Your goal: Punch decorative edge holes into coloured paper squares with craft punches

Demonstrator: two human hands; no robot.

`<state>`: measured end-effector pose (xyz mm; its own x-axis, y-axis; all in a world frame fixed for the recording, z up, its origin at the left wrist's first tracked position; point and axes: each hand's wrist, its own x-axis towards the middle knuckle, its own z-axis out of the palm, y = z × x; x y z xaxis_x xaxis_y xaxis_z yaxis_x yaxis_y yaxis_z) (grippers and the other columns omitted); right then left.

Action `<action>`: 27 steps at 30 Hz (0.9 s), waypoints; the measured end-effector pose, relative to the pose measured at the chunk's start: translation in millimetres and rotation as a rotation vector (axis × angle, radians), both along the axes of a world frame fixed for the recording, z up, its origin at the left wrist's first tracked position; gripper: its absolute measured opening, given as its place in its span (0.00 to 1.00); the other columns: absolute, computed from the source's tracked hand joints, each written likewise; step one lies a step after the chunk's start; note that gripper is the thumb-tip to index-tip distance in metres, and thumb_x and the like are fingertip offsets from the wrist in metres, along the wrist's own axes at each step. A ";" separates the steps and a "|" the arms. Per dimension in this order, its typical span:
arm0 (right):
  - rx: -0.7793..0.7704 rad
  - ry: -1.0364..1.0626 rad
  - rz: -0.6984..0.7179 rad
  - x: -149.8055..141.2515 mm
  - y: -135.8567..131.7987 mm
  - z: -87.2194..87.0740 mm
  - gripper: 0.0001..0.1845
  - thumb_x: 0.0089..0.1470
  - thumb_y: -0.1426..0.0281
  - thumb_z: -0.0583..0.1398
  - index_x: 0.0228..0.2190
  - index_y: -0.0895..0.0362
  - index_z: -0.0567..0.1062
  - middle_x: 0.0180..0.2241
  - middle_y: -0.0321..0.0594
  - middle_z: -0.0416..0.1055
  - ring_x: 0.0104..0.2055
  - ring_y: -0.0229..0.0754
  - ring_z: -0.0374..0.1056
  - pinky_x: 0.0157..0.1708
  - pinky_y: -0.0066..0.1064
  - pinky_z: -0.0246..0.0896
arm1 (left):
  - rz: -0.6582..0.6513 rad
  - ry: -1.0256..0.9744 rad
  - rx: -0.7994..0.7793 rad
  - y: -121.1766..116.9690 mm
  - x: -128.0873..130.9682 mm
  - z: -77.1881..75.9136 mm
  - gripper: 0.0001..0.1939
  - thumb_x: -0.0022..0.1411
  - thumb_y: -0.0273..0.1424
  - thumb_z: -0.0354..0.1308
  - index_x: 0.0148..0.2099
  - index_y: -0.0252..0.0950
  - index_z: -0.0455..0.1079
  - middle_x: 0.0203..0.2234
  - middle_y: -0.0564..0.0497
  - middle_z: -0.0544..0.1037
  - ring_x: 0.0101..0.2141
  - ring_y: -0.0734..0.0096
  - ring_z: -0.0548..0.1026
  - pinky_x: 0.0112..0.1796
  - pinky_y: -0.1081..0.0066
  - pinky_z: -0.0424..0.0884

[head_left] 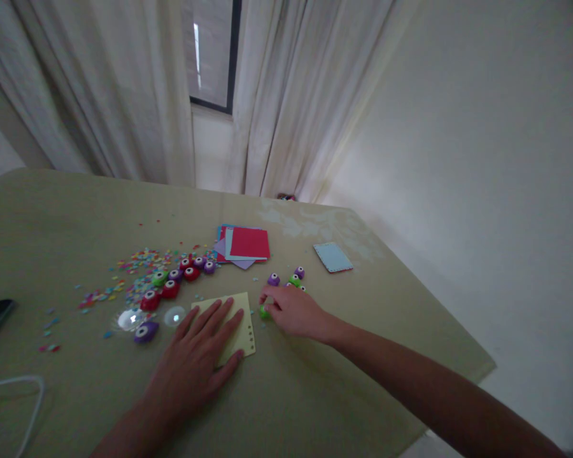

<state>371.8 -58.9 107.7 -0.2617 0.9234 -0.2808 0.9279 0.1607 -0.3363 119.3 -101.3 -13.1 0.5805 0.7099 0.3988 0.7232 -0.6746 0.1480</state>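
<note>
Pressing a yellow sheet (236,335) to the table (100,216), the left hand (197,356) lies palm down with its fingers spread wide, gripping nothing; that broad contact probably stops the sheet from sliding. Small holes line the sheet's right edge, which the hand leaves uncovered. Just beyond that edge, the right hand (289,310) is bent inward, thumb and fingertips drawn close together at a green piece (263,313) on the table; the fingers partly cover it, so I cannot tell whether it is pinched or only touched. Such a small, rounded piece would suit fingertips better than a whole palm. Purple and green eyed pieces (294,280) sit just past the right hand, seemingly within easy reach, while a stack of coloured cards (251,243) lies farther back, apart from both hands.
</note>
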 end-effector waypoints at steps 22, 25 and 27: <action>0.445 0.186 -0.058 -78.8 45.7 -66.3 0.10 0.69 0.75 0.61 0.49 0.58 0.78 0.50 0.50 0.78 0.54 0.53 0.73 0.56 0.41 0.68 | 0.099 0.018 -0.138 -10.0 -8.3 5.8 0.36 0.71 0.49 0.61 0.76 0.49 0.63 0.71 0.48 0.72 0.64 0.45 0.72 0.63 0.47 0.64; 0.426 0.168 -0.111 -47.8 9.9 -71.7 0.06 0.67 0.76 0.62 0.46 0.58 0.77 0.49 0.51 0.78 0.53 0.55 0.73 0.54 0.43 0.68 | 0.092 -0.003 -0.078 -10.3 -8.6 3.6 0.35 0.72 0.50 0.61 0.76 0.47 0.64 0.69 0.48 0.74 0.63 0.49 0.73 0.63 0.51 0.64; 0.399 0.168 -0.112 -31.8 -12.3 -76.3 0.03 0.68 0.73 0.63 0.43 0.56 0.76 0.47 0.51 0.78 0.52 0.57 0.73 0.52 0.45 0.69 | 0.099 -0.026 -0.040 -11.7 -7.3 4.1 0.35 0.73 0.50 0.60 0.76 0.45 0.63 0.68 0.48 0.75 0.62 0.50 0.74 0.62 0.53 0.65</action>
